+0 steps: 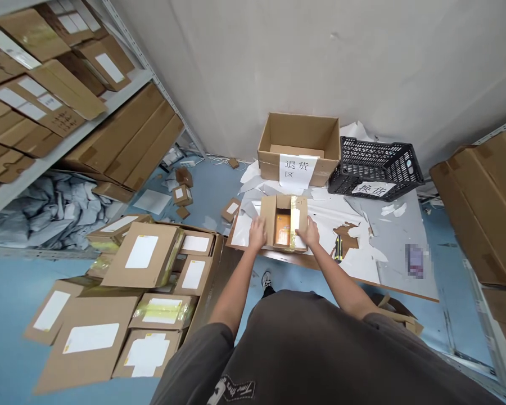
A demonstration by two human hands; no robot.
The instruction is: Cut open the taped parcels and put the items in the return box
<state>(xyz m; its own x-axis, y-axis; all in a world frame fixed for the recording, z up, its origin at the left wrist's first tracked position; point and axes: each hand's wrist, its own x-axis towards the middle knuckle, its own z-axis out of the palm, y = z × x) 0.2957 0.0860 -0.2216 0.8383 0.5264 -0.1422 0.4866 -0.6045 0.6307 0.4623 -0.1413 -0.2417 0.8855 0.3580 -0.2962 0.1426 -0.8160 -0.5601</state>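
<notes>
Lighting: bright, even; source outside the view. Shadows: soft-edged. Focus: opened carton [269, 222] fairly sharp, its tape [294, 207] catching pale glare. Distortion: wide-angle; shelving [129, 95] far left of the carton slants steeply. Defect: pixelated patch [415, 261] right of the carton.

The brown box [284, 201] sits open within the grip, side flaps [269, 218] spread. An orange pack [283, 227] lies inside, mid-grip.

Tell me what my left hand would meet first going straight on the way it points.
Your left hand would likely first meet the small, open, rectangular brown cardboard box, on its left side; they seem to touch there, though depth is unclear.
</notes>
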